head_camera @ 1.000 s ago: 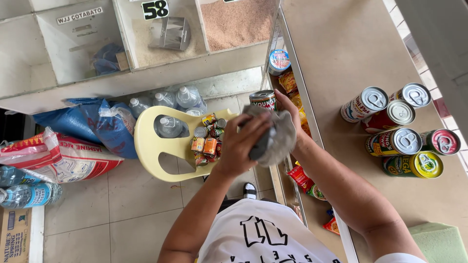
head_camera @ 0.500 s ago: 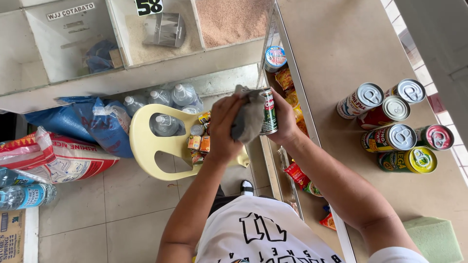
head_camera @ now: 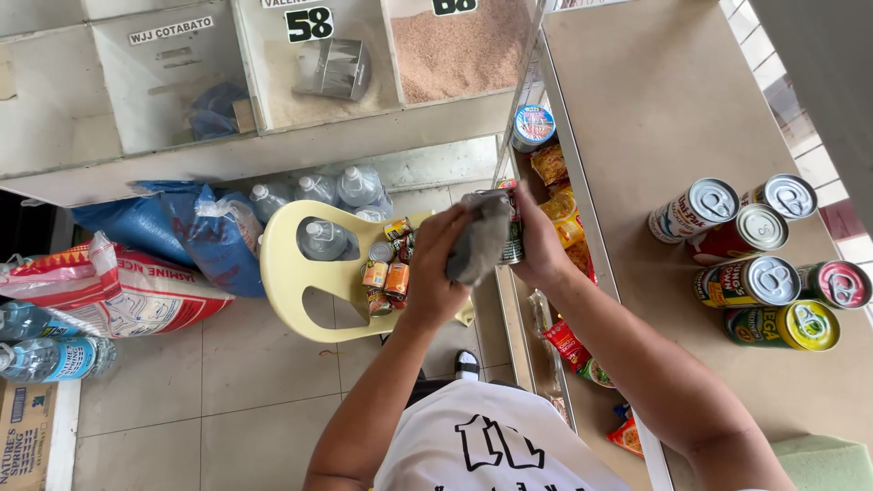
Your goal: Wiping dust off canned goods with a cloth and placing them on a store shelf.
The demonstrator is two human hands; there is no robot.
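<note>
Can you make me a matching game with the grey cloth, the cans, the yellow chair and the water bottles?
Things:
1. grey cloth
2. six cans
3. yellow chair
4. water bottles

Places:
A. on the tan counter
B. on the tiled floor, holding small cans
C. in the left hand
D. on the floor behind the chair

Pairs: 1-C, 2-A, 3-B, 4-D

Six round tin cans (head_camera: 759,264) clustered on flat beige countertop (head_camera: 664,109) at right, pale yellow plastic chair (head_camera: 300,282) on floor at left, small tins (head_camera: 386,273) on its seat
</note>
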